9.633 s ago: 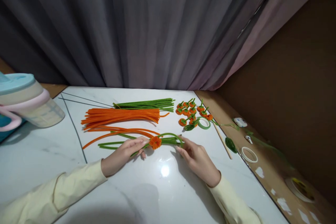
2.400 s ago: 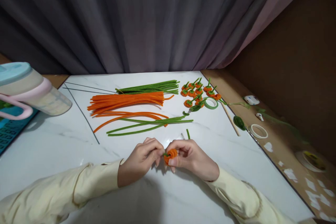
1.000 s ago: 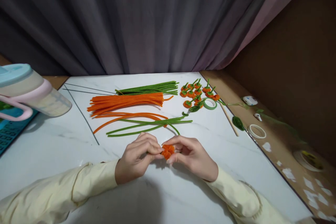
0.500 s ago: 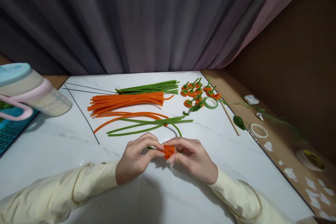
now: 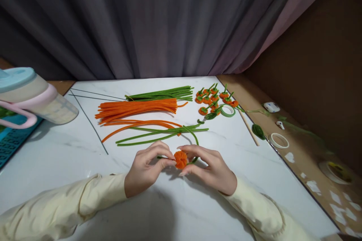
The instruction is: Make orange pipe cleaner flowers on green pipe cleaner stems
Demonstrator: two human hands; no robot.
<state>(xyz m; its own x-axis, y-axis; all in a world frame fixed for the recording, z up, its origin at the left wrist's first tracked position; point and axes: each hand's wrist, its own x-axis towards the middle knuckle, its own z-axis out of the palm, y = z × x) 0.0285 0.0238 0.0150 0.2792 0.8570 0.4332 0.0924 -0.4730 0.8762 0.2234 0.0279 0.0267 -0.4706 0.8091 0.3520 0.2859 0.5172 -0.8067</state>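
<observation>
A small ribbed ball of orange pipe cleaner [image 5: 181, 159] is between my hands, just above the white tabletop. My left hand [image 5: 149, 165] pinches its left edge between thumb and fingertips. To the left of the ball, a short green end shows behind those fingers. My right hand [image 5: 212, 163] curves around the ball's right side, thumb and index finger spread and apart from it. A green pipe cleaner [image 5: 193, 132] bends down behind the right fingers; a green length also shows beside the ball, but whether they join is hidden.
Beyond my hands lie orange pipe cleaners [image 5: 141, 107] and green ones [image 5: 164, 93]. Several finished orange pieces with green stems [image 5: 207, 100] stand at the back right, near green tape [image 5: 227, 110]. A tumbler [image 5: 53, 101] stands left; a wooden stick [image 5: 249, 128] lies right.
My right thumb and index finger have come off the orange ball and spread wider. The ball now shows its round ribbed face, and more green pipe cleaner is visible right of it.
</observation>
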